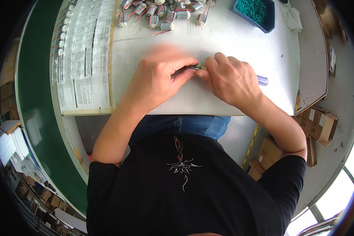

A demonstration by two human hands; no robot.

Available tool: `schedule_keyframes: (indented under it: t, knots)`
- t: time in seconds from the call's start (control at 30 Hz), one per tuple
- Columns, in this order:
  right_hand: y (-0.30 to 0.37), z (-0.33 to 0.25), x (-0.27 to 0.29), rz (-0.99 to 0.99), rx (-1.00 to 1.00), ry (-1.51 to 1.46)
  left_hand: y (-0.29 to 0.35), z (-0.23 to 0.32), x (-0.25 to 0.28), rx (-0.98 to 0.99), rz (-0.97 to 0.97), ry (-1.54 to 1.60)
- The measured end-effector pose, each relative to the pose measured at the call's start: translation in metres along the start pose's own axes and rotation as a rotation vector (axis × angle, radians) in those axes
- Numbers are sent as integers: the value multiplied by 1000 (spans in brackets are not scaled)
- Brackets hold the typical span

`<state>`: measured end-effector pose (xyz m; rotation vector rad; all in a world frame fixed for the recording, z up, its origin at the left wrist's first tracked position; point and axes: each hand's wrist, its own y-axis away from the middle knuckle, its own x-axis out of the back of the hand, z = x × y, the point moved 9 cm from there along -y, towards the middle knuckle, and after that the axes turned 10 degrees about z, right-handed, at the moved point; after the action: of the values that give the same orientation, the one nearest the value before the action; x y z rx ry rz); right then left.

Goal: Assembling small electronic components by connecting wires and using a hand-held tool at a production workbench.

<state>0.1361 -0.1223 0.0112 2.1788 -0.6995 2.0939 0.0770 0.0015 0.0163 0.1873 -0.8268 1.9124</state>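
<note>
Above the white tabletop, my left hand (157, 78) and my right hand (232, 76) meet, fingertips almost touching. A small pale-and-dark part (200, 67) is pinched between them, mostly hidden by the fingers, so its kind does not show. Left thumb and forefinger close on one end; the other left fingers are smeared by motion. My right hand's fingers are curled, with thumb and forefinger on the part's other end. From behind the right hand sticks out a clear purplish tool handle (262, 80); whether the hand touches it, I cannot tell.
Several small silver motors (153, 19) with red wires lie heaped at the far side. A blue tray (268, 27) of green pieces stands far right, beside a white cloth (291, 17). On the left, white round-ended parts (61, 44) line a clear-covered printed sheet (82, 94).
</note>
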Motion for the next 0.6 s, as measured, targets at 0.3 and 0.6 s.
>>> schedule_keyframes:
  t: [0.3, 0.6]
  knots:
    - [2, 4, -4, -17, -32, -17, 1, 1, 0, -13, 13, -6]
    - [0, 6, -4, -35, -29, -67, 3, 2, 0, -2, 12, -4]
